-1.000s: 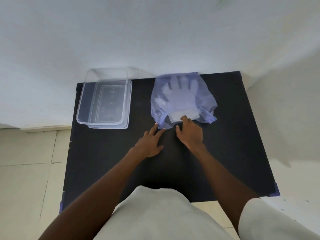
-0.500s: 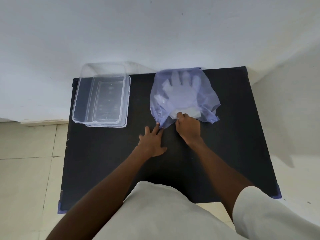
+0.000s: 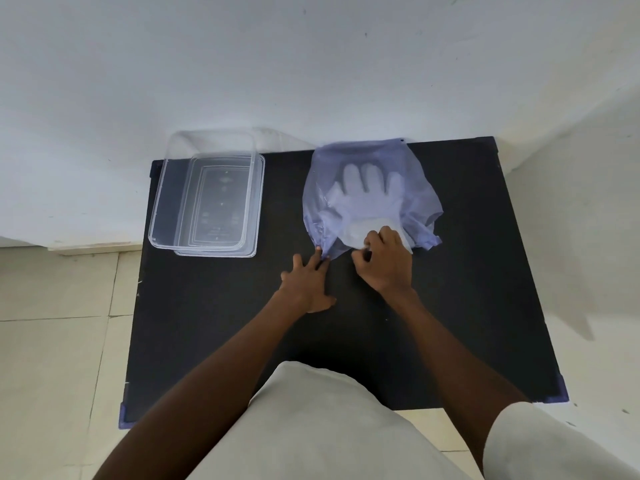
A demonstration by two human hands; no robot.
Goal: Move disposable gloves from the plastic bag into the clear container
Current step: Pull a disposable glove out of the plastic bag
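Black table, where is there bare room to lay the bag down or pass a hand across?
On the black table, bare patches are the strip between the clear container and the plastic bag, the right side beyond the bag, and the near left area. It is crowded at the bag's mouth, where the left hand and right hand work.

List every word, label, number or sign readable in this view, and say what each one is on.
No text can be read anywhere.
Clear container: faint embossed marks on its base, too small and blurred to read.
Plastic bag: no print visible.
Disposable gloves inside it: no print visible.
Black table: no label or sign.
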